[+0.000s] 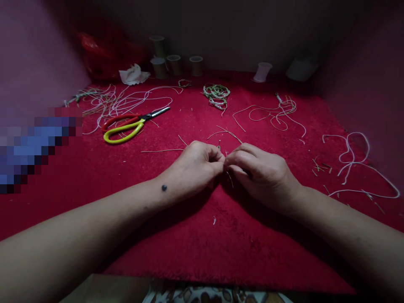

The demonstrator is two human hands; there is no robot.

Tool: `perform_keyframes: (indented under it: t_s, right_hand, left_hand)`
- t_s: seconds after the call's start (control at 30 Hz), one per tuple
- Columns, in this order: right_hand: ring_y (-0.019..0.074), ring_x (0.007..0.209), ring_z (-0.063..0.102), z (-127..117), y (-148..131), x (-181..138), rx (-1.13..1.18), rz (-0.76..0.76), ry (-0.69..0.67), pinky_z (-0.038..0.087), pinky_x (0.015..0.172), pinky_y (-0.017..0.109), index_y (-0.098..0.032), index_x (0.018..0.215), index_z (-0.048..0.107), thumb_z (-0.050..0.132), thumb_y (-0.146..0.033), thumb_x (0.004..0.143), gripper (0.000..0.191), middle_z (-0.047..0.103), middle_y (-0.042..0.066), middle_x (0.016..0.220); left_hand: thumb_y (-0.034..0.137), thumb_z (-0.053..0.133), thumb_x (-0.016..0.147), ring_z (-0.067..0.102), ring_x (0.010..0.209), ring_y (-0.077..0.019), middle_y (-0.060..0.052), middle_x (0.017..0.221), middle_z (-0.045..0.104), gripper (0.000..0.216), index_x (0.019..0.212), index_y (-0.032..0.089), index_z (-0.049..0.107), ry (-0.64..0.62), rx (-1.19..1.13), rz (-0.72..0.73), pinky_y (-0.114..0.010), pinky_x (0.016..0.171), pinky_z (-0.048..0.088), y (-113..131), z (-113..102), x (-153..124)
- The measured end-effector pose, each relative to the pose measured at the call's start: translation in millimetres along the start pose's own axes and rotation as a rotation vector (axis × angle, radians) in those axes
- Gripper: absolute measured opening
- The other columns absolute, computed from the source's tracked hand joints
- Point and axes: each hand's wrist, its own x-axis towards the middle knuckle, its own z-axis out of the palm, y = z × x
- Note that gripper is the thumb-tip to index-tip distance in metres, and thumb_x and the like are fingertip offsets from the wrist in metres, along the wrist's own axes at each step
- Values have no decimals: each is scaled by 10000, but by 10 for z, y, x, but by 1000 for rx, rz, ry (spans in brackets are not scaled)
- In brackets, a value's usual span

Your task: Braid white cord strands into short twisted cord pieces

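Over the middle of the red cloth, my left hand (202, 164) and my right hand (261, 172) meet fingertip to fingertip. Both are closed in a pinch on thin cord, most of it hidden by the fingers. One tan strand of cord (162, 150) runs out to the left past my left hand. More strands (232, 133) stick out beyond the knuckles, and a short end hangs below the fingertips. A small loop shows just above where the hands meet. Scissors (135, 124) with one red and one yellow handle lie left of my left hand, blades partly apart.
Loose white cords (126, 99) tangle at the back left. A green-and-white braided bundle (217, 94) lies at the back, near several thread spools (196, 66) and a crumpled tissue (134, 75). Tan cords (280, 111), a white cord (368, 162) and clippings (320, 166) lie to the right.
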Motion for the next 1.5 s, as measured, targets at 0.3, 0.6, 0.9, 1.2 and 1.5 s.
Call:
perform_keyframes:
  t_s: [0.3, 0.6, 0.9, 1.2, 1.5]
  right_hand:
    - [140, 715, 565, 44, -12, 2, -123, -56, 51, 403, 566, 237, -136, 839, 588, 420, -138, 869, 171, 619, 69, 796]
    - [140, 623, 551, 62, -27, -13, -297, 45, 36, 319, 491, 251, -144, 796, 624, 467, -198, 849, 174, 614, 44, 747]
    - [125, 622, 485, -28, -15, 40, 48, 244, -143, 370, 583, 250, -148, 765, 547, 479, -200, 833, 109, 540, 32, 731]
    - [130, 629, 465, -101, -10, 60, 179, 276, -228, 380, 603, 269, -157, 757, 513, 433, -232, 869, 156, 510, 33, 729]
    - [133, 625, 480, -60, 11, 43, 133, 307, -169, 373, 577, 262, -161, 765, 532, 468, -229, 843, 122, 529, 33, 711]
  left_hand:
    - [64, 504, 692, 364, 316, -24, 64, 390, 458, 158, 559, 150, 494, 5, 7, -12, -134, 324, 242, 26, 7, 15]
    - [170, 539, 743, 368, 336, -27, 52, 410, 466, 165, 583, 147, 508, -6, 48, 17, -142, 337, 248, -8, 7, 24]
    - [227, 532, 754, 468, 428, -60, 42, 483, 532, 115, 658, 164, 543, 66, 168, 175, -166, 426, 344, -133, 42, 51]
    - [155, 499, 796, 490, 484, -65, 48, 492, 521, 94, 722, 150, 556, 133, 258, 359, -169, 500, 377, -197, 96, 49]
    - [152, 510, 791, 456, 412, -50, 52, 441, 499, 140, 656, 150, 546, 40, 136, 216, -145, 420, 351, -108, 57, 19]
